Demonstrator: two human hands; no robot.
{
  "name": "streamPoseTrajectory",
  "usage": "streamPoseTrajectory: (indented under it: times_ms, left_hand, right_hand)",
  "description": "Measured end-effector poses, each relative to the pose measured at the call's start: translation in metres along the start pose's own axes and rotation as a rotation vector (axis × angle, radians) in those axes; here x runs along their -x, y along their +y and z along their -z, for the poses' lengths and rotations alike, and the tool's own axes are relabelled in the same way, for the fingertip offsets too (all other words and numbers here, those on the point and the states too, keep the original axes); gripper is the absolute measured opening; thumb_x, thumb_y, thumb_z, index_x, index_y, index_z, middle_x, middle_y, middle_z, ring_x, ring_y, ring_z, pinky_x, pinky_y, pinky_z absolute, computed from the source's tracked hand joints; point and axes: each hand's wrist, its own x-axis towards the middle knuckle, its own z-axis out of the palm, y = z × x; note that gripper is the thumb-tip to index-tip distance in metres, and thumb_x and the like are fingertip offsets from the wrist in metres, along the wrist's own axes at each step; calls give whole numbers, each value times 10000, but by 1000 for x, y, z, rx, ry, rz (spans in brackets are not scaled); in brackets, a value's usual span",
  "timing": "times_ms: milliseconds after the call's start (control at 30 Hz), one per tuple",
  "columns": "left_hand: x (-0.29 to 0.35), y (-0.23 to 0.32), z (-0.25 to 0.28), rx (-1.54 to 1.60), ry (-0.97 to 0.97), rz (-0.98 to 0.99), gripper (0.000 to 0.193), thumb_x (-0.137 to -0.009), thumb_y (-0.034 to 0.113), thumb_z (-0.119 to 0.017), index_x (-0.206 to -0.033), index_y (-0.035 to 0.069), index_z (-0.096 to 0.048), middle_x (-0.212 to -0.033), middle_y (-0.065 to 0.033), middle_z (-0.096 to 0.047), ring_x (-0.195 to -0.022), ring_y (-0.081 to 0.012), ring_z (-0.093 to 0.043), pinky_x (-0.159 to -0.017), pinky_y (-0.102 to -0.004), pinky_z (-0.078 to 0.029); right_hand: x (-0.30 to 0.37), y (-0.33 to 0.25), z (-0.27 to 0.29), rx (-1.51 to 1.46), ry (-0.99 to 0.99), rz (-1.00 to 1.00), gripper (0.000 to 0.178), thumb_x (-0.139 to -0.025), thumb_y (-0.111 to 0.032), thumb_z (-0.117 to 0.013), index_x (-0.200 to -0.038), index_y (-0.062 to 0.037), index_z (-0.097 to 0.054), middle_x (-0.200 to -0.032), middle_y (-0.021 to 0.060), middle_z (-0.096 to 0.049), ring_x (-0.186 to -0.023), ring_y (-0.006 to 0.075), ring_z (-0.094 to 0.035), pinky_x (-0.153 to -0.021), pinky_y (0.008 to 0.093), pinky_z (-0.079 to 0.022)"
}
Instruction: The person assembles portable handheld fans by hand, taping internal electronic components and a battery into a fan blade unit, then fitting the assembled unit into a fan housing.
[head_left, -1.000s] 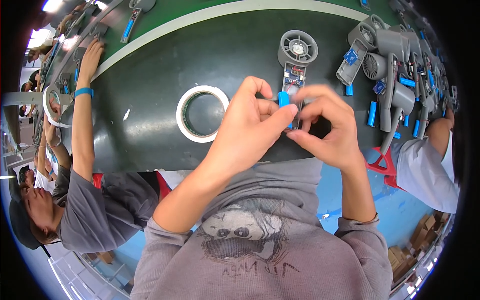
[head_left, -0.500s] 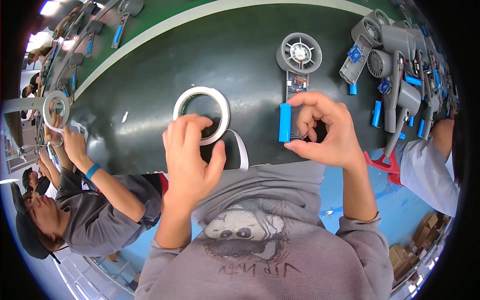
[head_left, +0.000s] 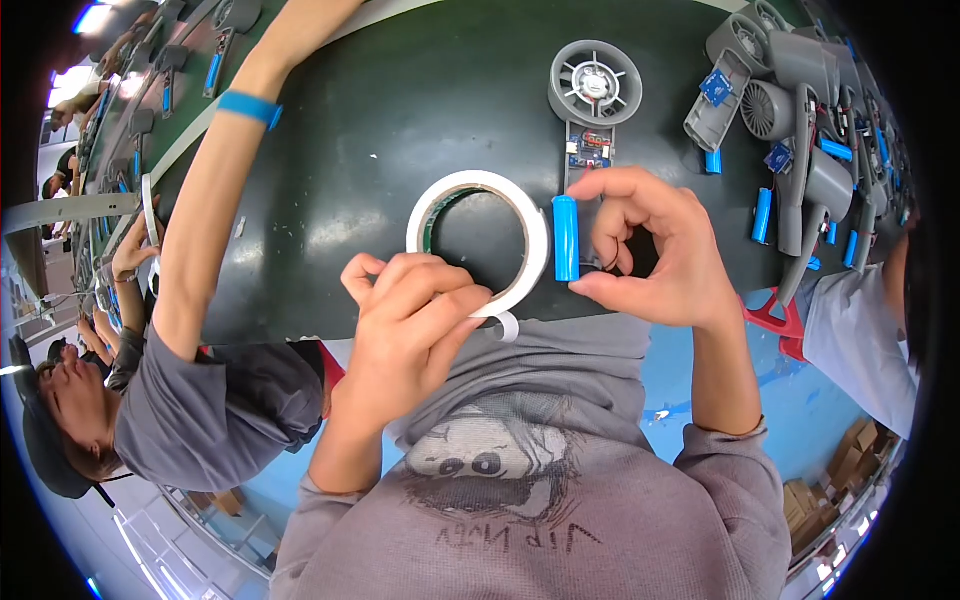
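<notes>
My left hand (head_left: 415, 315) is closed on the near left rim of a roll of white tape (head_left: 478, 181), its thumb and fingers pinching the edge. A short loose tape end curls below the roll. My right hand (head_left: 665, 245) grips a blue cylindrical battery (head_left: 566, 238) by its two ends, between thumb and forefinger. The roll's right side is very close to the battery; I cannot tell if they touch. Just beyond lies a grey handheld fan (head_left: 596, 85) with its handle open, showing a small circuit board (head_left: 590, 150). My right hand hides part of the handle.
Grey fan parts with blue batteries (head_left: 762, 215) are piled on the dark green table (head_left: 330, 150) at right. A co-worker's arm (head_left: 215, 190) reaches across the table at left. Another person sits at right beside a red stool (head_left: 775, 320).
My left hand has closed on the tape roll and brought it right, up to the battery. The right hand still holds the battery. The co-worker's arm at left has stretched out over the table.
</notes>
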Motion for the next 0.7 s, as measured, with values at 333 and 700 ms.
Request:
streamPoseTrajectory:
  times_ms: [333, 700]
  left_hand:
    - [1, 4, -4, 35, 71, -42, 238, -773, 115, -813, -1002, 113, -749, -983, -15, -692, -923, -214, -636, -843, -408, -298]
    - [-7, 32, -24, -17, 176, 5, 254, -755, 110, -833, -993, 79, -751, -926, -4, -685, -863, -195, -635, -835, -391, -303]
  right_hand:
    - [0, -1, 0, -70, -21, -1, 624, -697, -31, -848, -1279, 20, -628, -692, -34, -566, -593, 37, -504, -563, 208, -382]
    - [0, -7, -13, -49, 191, -126, 653, -726, 11, -813, -1332, 35, -570, -646, -51, -551, -594, 17, -487, -585, 188, -365]
